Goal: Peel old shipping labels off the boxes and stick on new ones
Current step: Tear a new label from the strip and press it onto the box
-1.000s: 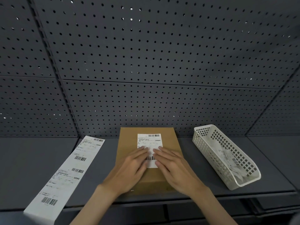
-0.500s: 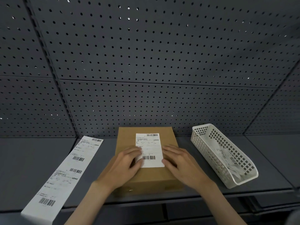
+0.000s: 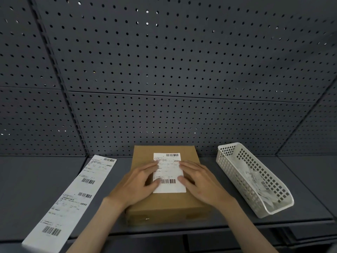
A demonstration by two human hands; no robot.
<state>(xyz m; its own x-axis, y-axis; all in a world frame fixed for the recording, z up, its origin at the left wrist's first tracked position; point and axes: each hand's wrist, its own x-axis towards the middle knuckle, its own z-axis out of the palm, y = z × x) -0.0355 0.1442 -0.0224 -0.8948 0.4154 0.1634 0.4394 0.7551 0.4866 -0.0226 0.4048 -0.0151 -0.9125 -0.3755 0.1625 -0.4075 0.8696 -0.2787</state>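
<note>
white label [image 3: 168,172] flat atop brown box [image 3: 164,203]

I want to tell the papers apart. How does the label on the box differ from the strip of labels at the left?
The label on the box is a single sheet; the strip of labels joins several in a row. The label on the box lies on the cardboard box, with the left hand and right hand flat at its edges; the strip lies untouched on the shelf. Both are white with barcodes.
</note>
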